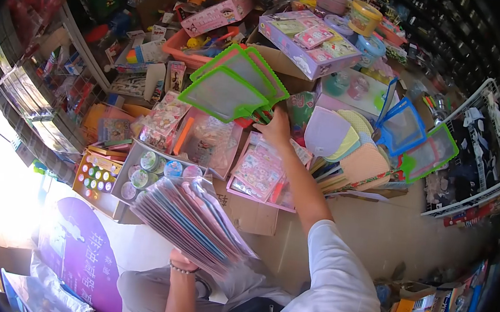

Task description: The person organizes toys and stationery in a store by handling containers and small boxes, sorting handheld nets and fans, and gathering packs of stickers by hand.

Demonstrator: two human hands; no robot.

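My right hand reaches forward, its fingers closed round the handles of several fly swatters with green frames and grey mesh. One swatter behind them has a pinkish frame. Near my lap, my left hand, with a beaded bracelet at the wrist, grips the lower side of a thick bundle of flat packs in clear plastic, striped pink, blue and white at the edges. Most of its fingers are hidden by the bundle. Right of my right hand stand pastel hand fans and blue-framed fly swatters.
Beneath my right forearm lie pink packets in a tray. A box of round lidded tubs stands behind the bundle. Farther back are a purple box and an orange basket. A white wire rack stands at right.
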